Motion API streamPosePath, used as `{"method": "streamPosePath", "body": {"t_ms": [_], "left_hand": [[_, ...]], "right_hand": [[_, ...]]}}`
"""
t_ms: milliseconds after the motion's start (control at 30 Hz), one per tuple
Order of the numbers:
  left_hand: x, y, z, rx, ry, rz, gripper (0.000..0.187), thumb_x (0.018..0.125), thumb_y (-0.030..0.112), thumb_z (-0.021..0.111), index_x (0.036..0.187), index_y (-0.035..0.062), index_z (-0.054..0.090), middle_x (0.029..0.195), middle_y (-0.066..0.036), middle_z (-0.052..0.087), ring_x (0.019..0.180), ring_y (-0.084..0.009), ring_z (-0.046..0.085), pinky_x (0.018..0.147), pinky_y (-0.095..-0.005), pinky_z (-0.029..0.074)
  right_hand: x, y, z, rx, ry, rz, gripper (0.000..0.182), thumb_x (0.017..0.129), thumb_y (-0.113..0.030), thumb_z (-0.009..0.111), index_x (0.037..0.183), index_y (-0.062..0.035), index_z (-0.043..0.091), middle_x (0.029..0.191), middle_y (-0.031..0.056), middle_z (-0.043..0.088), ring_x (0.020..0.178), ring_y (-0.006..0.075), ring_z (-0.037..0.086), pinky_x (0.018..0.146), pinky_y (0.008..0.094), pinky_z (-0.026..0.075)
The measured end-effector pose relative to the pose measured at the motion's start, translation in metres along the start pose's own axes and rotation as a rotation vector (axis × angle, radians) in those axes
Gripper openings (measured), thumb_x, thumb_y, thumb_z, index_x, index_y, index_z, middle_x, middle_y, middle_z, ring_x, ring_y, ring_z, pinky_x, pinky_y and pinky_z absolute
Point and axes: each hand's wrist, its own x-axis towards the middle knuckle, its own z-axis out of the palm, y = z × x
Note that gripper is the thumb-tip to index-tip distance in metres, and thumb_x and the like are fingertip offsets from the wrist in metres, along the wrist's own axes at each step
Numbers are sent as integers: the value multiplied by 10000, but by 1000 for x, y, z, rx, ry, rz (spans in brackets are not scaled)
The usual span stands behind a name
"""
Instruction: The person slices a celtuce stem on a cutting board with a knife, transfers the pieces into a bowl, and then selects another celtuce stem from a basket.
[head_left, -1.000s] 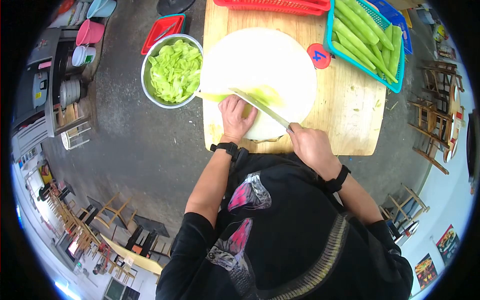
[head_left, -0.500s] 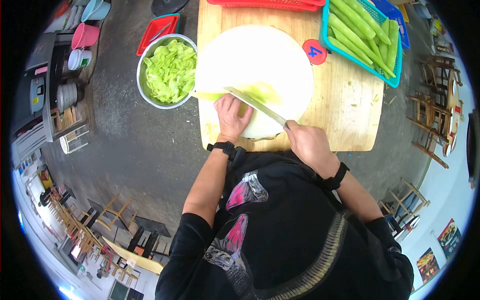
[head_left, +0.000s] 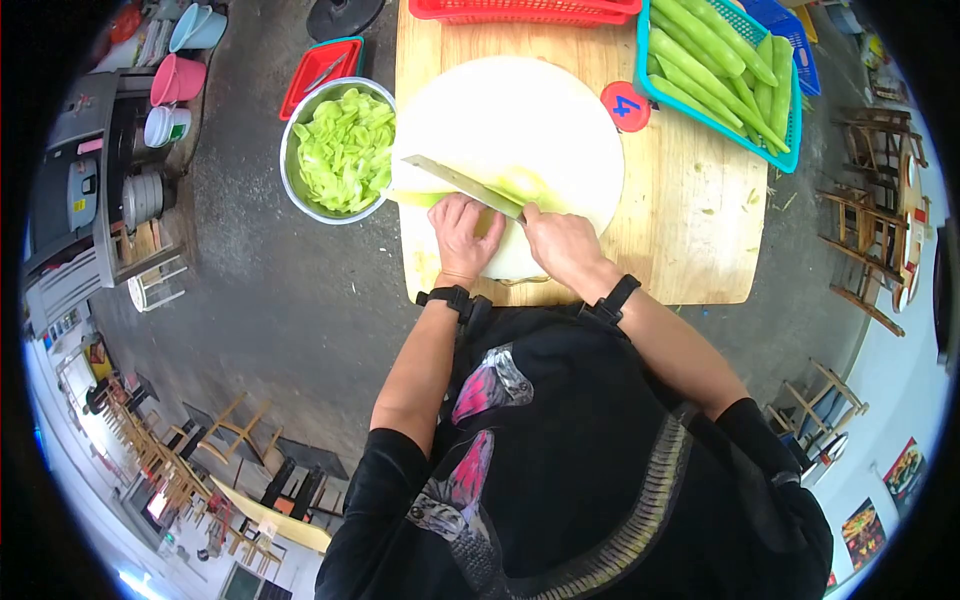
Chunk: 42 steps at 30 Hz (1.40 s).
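While right hand (head_left: 562, 248) grips one knife (head_left: 465, 187) over round white cutting board (head_left: 510, 150), left hand (head_left: 465, 237) pins one pale-green stalk (head_left: 412, 197) at board's near-left edge, lol.

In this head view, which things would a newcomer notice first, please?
Probably the big white board, bright on the wooden table, where the right hand holds a knife beside the left hand. Next, the bowl of pale green slices to its left, and the teal basket of long green vegetables at the upper right.
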Motion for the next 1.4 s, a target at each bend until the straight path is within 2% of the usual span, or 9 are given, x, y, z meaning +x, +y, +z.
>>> {"method": "streamPosePath", "body": {"t_ms": [400, 500, 600, 700, 867, 967, 1100, 1400], "left_hand": [[4, 3, -3, -20, 24, 24, 277, 762, 171, 869, 985, 121, 712, 1072, -56, 669, 1066, -287, 617, 961, -435, 413], [4, 6, -4, -35, 5, 0, 289, 777, 187, 868, 993, 103, 697, 1094, -78, 668, 1094, -294, 610, 994, -454, 401], [7, 12, -8, 85, 54, -5, 291, 789, 206, 864, 1007, 114, 694, 1119, -65, 674, 1102, -285, 611, 1005, -462, 386], [8, 14, -9, 60, 17, -68, 303, 795, 220, 861, 1027, 127, 690, 1131, -55, 680, 1109, -280, 612, 1018, -472, 373], [9, 8, -10, 52, -12, -15, 309, 809, 232, 871, 1037, 133, 688, 1111, -48, 691, 1114, -283, 619, 1006, -449, 400], [10, 13, -12, -10, -89, 11, 297, 819, 227, 872, 1030, 127, 688, 1108, -49, 693, 1112, -286, 623, 995, -433, 415], [6, 27, -6, -38, -108, 20, 279, 820, 204, 871, 1021, 121, 697, 1107, -53, 693, 1100, -288, 626, 992, -433, 420], [4, 19, -5, -81, -103, 134, 183, 837, 109, 843, 990, 107, 743, 1079, -41, 712, 1043, -273, 642, 966, -423, 439]], "right_hand": [[-30, 17, -12, 71, -1, 39, 251, 1066, -219, 516, 1023, -2, 635, 754, 206, 719, 727, 401, 724, 677, 535, 546], [-38, 23, -20, 74, -46, 84, 276, 1080, -261, 520, 1038, -18, 645, 758, 206, 712, 747, 412, 714, 700, 541, 540], [-46, 29, -23, 108, -26, 76, 300, 1088, -293, 521, 1037, -29, 653, 751, 210, 703, 755, 429, 704, 707, 545, 536], [-52, 35, -25, 133, -11, 86, 314, 1089, -305, 525, 1018, -33, 666, 749, 214, 696, 752, 436, 693, 714, 548, 532], [-63, 49, -23, 253, -5, 217, 355, 1089, -338, 536, 989, -35, 693, 731, 217, 679, 723, 440, 678, 683, 549, 528], [-67, 51, -22, 257, 21, 204, 368, 1086, -352, 544, 986, -33, 700, 726, 220, 677, 726, 437, 683, 677, 548, 531], [-72, 48, -24, 223, 28, 209, 359, 1084, -345, 550, 997, -32, 702, 728, 228, 676, 738, 433, 692, 689, 548, 537], [-90, 22, -61, 160, 134, 73, 278, 1069, -279, 578, 946, -47, 671, 689, 194, 677, 661, 407, 691, 625, 519, 540]]}}
